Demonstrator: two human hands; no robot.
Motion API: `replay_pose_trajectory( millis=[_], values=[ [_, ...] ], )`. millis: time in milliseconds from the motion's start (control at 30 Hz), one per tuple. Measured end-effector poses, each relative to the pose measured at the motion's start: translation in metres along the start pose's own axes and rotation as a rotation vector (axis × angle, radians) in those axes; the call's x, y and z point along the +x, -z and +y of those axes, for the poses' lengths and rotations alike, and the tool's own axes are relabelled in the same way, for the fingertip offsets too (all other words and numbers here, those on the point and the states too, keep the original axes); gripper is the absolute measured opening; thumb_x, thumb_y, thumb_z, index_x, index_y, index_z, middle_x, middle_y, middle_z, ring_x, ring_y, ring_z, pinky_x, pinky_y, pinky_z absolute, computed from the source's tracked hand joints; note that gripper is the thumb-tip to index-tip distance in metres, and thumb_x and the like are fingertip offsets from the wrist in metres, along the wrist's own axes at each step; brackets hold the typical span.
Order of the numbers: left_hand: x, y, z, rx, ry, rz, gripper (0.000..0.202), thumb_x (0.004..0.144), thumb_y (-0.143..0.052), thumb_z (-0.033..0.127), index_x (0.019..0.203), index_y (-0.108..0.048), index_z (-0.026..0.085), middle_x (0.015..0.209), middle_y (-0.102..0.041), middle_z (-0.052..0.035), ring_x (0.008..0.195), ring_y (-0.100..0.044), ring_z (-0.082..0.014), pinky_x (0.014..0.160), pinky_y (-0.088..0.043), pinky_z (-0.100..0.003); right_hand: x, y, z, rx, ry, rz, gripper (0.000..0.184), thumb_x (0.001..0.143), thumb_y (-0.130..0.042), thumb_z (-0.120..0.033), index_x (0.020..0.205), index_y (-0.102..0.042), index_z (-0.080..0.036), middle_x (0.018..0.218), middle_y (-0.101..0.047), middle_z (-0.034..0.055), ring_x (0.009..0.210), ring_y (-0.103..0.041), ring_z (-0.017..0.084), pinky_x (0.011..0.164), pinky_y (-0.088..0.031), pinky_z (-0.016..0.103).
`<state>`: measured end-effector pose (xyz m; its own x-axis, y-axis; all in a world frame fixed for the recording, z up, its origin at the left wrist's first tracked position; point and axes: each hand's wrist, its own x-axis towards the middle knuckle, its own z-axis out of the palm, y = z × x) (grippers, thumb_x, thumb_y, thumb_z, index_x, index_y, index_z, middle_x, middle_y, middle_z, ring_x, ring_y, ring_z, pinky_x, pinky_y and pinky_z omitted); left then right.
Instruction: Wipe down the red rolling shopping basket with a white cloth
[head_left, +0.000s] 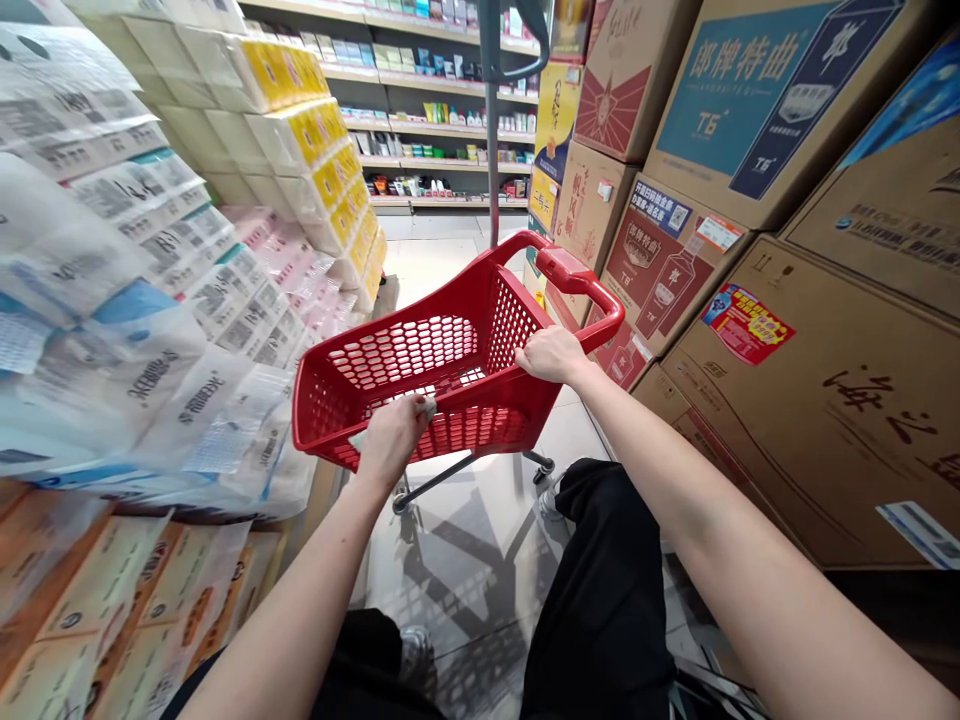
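A red plastic shopping cart [420,350] stands in the aisle in front of me, tilted, its mesh basket holding nothing I can see. My left hand [391,438] is closed on a small grey cloth [429,407] pressed against the basket's near rim. My right hand [551,354] is closed over the right rim just below the red handle [581,277].
Stacked packs of tissue paper [150,300] fill the left side. Large cardboard boxes [787,300] are piled on the right. A grey pole [491,120] and shelves of goods [435,100] stand at the aisle's far end. My legs in black trousers [600,580] are below.
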<state>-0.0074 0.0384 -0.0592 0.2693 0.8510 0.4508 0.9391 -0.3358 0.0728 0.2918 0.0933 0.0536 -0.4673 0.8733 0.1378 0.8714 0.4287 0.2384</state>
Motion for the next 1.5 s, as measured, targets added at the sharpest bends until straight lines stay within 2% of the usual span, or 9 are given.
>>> replay_pose_trajectory(
  millis=[267,400,533,700,767,867,1167,1367,1500],
  values=[
    [-0.065,0.020,-0.083,0.063,0.108,0.006,0.034,0.088,-0.036,0.033,0.114,-0.047,0.015,0.101,-0.063,-0.0139,0.092,-0.061,-0.0252,0.081,-0.046,-0.037,0.000,-0.002,0.006,-0.001,-0.029,-0.016,0.054,0.095,-0.027,-0.037,0.088,-0.075,-0.011,0.092,-0.072,0.0147,0.092,-0.064,0.024,0.082,-0.039,0.032],
    [-0.074,0.022,-0.096,0.078,0.126,-0.014,0.037,0.087,-0.034,0.033,0.118,-0.045,0.013,0.102,-0.063,-0.0156,0.093,-0.060,-0.0263,0.080,-0.046,-0.039,0.002,-0.003,0.003,-0.011,-0.029,-0.010,0.053,0.095,-0.027,-0.034,0.088,-0.074,-0.011,0.093,-0.072,0.0146,0.094,-0.065,0.024,0.082,-0.039,0.032],
    [-0.049,0.022,-0.064,0.005,0.069,-0.064,0.038,0.089,-0.034,0.033,0.119,-0.045,0.013,0.102,-0.064,-0.0155,0.092,-0.060,-0.0259,0.080,-0.045,-0.039,0.002,-0.004,-0.001,-0.012,-0.046,-0.007,0.054,0.096,-0.026,-0.032,0.087,-0.074,-0.011,0.095,-0.072,0.0149,0.094,-0.065,0.023,0.081,-0.039,0.032],
    [0.010,0.012,0.023,-0.064,0.001,-0.119,0.029,0.090,-0.037,0.035,0.111,-0.051,0.019,0.093,-0.065,-0.0110,0.088,-0.060,-0.0250,0.076,-0.043,-0.037,0.002,-0.003,-0.028,0.030,-0.022,0.003,0.055,0.098,-0.026,-0.037,0.089,-0.074,-0.012,0.096,-0.071,0.0152,0.093,-0.065,0.022,0.080,-0.039,0.031],
    [0.028,0.006,0.050,-0.054,-0.021,-0.085,0.028,0.091,-0.035,0.032,0.110,-0.051,0.019,0.093,-0.065,-0.0108,0.090,-0.060,-0.0246,0.078,-0.042,-0.036,0.003,-0.005,-0.044,0.064,-0.001,0.017,0.055,0.098,-0.026,-0.039,0.091,-0.074,-0.013,0.097,-0.071,0.0151,0.093,-0.065,0.022,0.081,-0.039,0.031],
    [0.035,-0.001,0.061,-0.050,-0.050,-0.049,0.029,0.092,-0.035,0.033,0.110,-0.051,0.016,0.093,-0.065,-0.0125,0.089,-0.060,-0.0255,0.077,-0.041,-0.036,0.005,-0.007,-0.060,0.107,-0.002,0.035,0.055,0.098,-0.026,-0.041,0.093,-0.074,-0.014,0.095,-0.072,0.0145,0.095,-0.064,0.022,0.082,-0.038,0.032],
    [-0.024,0.014,-0.028,0.018,0.022,-0.011,0.033,0.090,-0.039,0.038,0.111,-0.049,0.015,0.100,-0.064,-0.0128,0.093,-0.060,-0.0254,0.082,-0.043,-0.037,0.007,-0.006,-0.053,0.134,0.042,-0.005,0.058,0.098,-0.023,-0.042,0.091,-0.074,-0.015,0.097,-0.072,0.0126,0.096,-0.063,0.022,0.082,-0.037,0.031],
    [-0.026,0.013,-0.036,0.048,0.093,-0.056,0.028,0.091,-0.035,0.037,0.106,-0.049,0.018,0.093,-0.065,-0.0102,0.085,-0.061,-0.0242,0.075,-0.044,-0.035,0.015,-0.001,-0.046,0.141,0.126,-0.146,0.057,0.097,-0.021,-0.047,0.094,-0.072,-0.021,0.104,-0.070,0.0072,0.100,-0.062,0.022,0.077,-0.040,0.029],
    [-0.022,0.005,-0.045,-0.024,0.077,-0.068,0.029,0.090,-0.035,0.040,0.104,-0.050,0.019,0.096,-0.066,-0.0098,0.085,-0.061,-0.0237,0.074,-0.044,-0.034,0.015,0.007,-0.016,0.141,0.265,-0.223,0.050,0.096,-0.027,-0.050,0.100,-0.069,-0.023,0.105,-0.070,0.0046,0.096,-0.063,0.019,0.070,-0.039,0.025]
  ],
)
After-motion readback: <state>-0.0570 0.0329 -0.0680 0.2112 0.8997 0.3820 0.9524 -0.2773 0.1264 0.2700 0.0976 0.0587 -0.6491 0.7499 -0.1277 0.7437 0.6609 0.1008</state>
